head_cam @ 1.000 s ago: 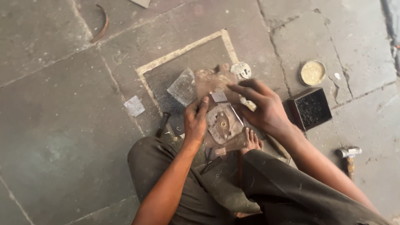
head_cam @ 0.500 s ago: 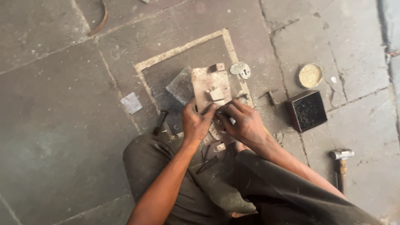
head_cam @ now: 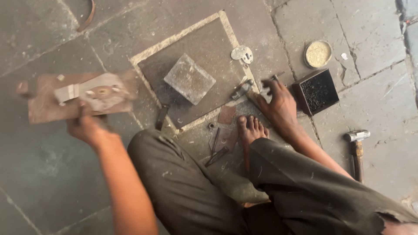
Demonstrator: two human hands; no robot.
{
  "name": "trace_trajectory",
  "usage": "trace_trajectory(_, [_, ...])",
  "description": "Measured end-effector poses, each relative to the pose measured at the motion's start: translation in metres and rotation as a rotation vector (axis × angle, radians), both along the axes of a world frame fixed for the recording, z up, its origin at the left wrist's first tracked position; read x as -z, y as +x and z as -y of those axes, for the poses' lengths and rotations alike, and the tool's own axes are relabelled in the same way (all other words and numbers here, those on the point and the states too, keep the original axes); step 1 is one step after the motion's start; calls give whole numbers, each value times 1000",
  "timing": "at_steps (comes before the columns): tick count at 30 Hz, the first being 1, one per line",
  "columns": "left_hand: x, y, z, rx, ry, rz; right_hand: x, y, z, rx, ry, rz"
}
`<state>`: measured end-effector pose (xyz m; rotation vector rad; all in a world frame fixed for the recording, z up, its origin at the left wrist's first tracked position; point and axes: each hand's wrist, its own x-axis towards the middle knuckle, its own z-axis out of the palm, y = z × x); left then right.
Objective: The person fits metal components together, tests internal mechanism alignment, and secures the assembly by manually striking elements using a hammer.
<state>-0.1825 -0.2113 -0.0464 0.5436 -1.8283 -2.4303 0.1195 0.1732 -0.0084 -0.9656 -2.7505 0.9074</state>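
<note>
Head cam looks down on a grey stone floor (head_cam: 52, 182) w/ cracks and joints; one slab (head_cam: 191, 74) in the middle has a pale border. I see the person sitting on the floor, dark trousers, a bare foot (head_cam: 251, 130) at the slab's near edge.

Around: a square glass-like block (head_cam: 189, 78) lies on the slab. Far right, a round tin (head_cam: 318, 53) w/ yellowish content, and nearer, just beside it, a black square box (head_cam: 316, 91) w/ dark grains. A hammer (head_cam: 357, 148) lies on the right, apart from the rest. A small round metal plate (head_cam: 242, 53) is at the slab's far edge. Dark rods (head_cam: 216, 148) lie left of the foot, a curved strip (head_cam: 87, 17) far left.

Grip: left hand (head_cam: 89, 128) is clenched on the near edge of a flat brown board (head_cam: 78, 98), held above the floor at left; a pale metal piece (head_cam: 98, 91) sits on it, all blurred. Right hand (head_cam: 276, 102) rests on the floor btw. foot and box, fingers around a small metal tool (head_cam: 244, 89); how firm, I cannot tell.
</note>
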Motion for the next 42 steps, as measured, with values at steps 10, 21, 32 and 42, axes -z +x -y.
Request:
trace_trajectory(10, [18, 104, 7, 264, -726, 59, 37, 115, 32, 178, 2, 270])
trace_trajectory(21, [39, 275, -136, 1373, -1517, -373, 19, 120, 39, -99, 57, -56])
trace_trajectory(32, [-37, 174, -195, 895, -1596, -272, 33, 78, 55, -422, 25, 289])
trace_trajectory(42, [8, 63, -266, 597, -932, -291, 25, 102, -48, 536, -744, -487])
